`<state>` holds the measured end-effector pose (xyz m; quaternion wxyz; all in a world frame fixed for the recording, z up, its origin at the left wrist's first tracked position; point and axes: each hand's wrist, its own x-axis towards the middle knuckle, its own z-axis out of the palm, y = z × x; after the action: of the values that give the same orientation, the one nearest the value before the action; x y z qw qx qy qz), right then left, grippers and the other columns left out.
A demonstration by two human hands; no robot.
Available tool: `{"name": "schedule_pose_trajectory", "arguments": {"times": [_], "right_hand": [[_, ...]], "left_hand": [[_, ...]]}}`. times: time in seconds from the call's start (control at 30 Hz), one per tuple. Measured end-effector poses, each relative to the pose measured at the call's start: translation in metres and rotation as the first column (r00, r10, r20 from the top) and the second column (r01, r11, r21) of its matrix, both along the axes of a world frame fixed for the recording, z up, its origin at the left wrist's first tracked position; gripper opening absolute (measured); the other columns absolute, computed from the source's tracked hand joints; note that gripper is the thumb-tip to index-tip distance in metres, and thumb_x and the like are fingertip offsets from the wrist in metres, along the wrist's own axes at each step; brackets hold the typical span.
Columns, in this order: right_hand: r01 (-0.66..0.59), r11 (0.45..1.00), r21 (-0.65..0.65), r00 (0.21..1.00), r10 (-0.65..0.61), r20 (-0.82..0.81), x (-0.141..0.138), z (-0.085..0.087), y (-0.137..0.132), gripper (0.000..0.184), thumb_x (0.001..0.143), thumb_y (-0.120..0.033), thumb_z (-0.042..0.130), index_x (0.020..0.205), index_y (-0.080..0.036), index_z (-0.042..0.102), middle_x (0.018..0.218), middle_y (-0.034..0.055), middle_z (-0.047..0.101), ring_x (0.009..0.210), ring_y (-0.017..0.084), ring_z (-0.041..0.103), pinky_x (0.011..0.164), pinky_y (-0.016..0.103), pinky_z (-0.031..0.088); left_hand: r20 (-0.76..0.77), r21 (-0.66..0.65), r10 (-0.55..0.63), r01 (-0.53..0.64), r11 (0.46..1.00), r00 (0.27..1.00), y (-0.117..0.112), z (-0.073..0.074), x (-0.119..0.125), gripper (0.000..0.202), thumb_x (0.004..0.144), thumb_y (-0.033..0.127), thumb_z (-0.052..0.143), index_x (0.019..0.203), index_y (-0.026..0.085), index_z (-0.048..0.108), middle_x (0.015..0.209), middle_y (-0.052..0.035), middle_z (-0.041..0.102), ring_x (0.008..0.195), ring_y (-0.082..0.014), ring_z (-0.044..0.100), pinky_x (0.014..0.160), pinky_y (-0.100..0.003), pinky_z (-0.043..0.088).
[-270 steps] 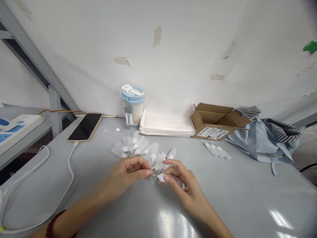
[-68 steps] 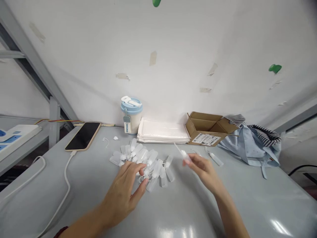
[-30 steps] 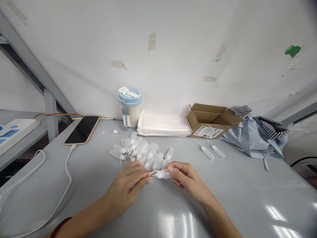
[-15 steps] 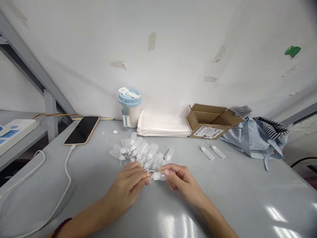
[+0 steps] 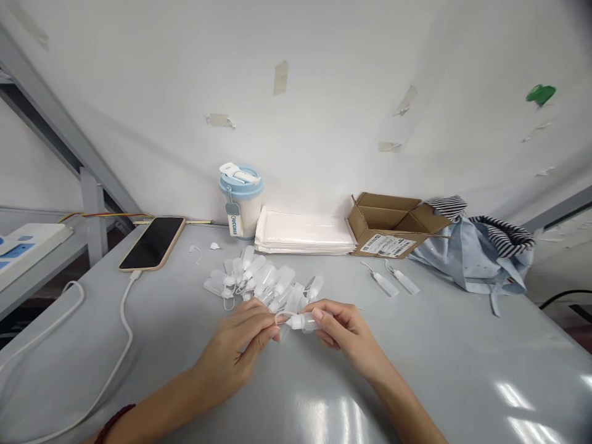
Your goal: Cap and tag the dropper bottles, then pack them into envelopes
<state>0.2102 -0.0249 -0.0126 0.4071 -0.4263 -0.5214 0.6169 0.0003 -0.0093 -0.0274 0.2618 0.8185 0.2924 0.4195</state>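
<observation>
My right hand [image 5: 345,336] is shut on a small translucent plastic dropper bottle [image 5: 303,322], held lying sideways over the grey table. A thin white plastic loop [image 5: 282,319] stands out from the bottle's capped end. My left hand [image 5: 235,348] is right beside it, its fingertips at the loop and the bottle's end. Just behind both hands lies a heap of several similar bottles [image 5: 263,283]. Two more bottles [image 5: 383,285] lie apart to the right, near the cardboard box.
On the grey table [image 5: 416,345] stand a blue-lidded tumbler [image 5: 240,203], a stack of white pouches [image 5: 303,233] and an open cardboard box [image 5: 393,225]. A blue shirt [image 5: 472,259] lies right; a phone [image 5: 152,243] with white cable lies left.
A second bottle has been set down beside the other near the box. Both hands have come together on another bottle, which has turned slightly in the last half second.
</observation>
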Motion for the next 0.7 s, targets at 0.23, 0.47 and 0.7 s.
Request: {"name": "schedule_pose_trajectory", "arguments": {"times": [0.23, 0.47, 0.7], "right_hand": [[-0.008, 1.0, 0.016, 1.0, 0.008, -0.013, -0.0002, 0.0009, 0.0006, 0.035, 0.09, -0.044, 0.053, 0.082, -0.014, 0.068, 0.052, -0.0068, 0.032, 0.048, 0.007, 0.026, 0.047, 0.024, 0.02], [-0.015, 1.0, 0.009, 1.0, 0.015, -0.011, 0.001, -0.0021, -0.0007, 0.033, 0.089, -0.044, 0.055, 0.081, -0.014, 0.068, 0.053, -0.0065, 0.032, 0.049, 0.007, 0.025, 0.047, 0.023, 0.018], [-0.001, 1.0, 0.009, 1.0, 0.001, -0.017, 0.0016, -0.003, 0.0001, 0.033, 0.09, -0.043, 0.054, 0.082, -0.014, 0.068, 0.053, -0.0066, 0.031, 0.049, 0.007, 0.024, 0.047, 0.023, 0.018]], "left_hand": [[0.0, -0.194, -0.008, 0.008, 0.981, 1.0, -0.002, 0.0053, -0.0001, 0.027, 0.093, 0.015, 0.043, 0.072, 0.019, 0.059, 0.066, 0.0024, 0.057, 0.068, -0.0117, 0.055, 0.075, -0.024, 0.047], [0.006, -0.218, -0.016, 0.017, 0.976, 1.0, -0.0028, 0.0083, 0.0003, 0.029, 0.093, 0.015, 0.043, 0.069, 0.02, 0.059, 0.063, 0.0035, 0.056, 0.067, -0.0107, 0.056, 0.074, -0.022, 0.047], [0.034, -0.222, -0.036, 0.043, 0.974, 0.999, -0.0034, 0.0071, -0.0002, 0.028, 0.092, 0.014, 0.043, 0.07, 0.02, 0.06, 0.063, 0.0036, 0.056, 0.067, -0.0103, 0.055, 0.077, -0.022, 0.048]]}}
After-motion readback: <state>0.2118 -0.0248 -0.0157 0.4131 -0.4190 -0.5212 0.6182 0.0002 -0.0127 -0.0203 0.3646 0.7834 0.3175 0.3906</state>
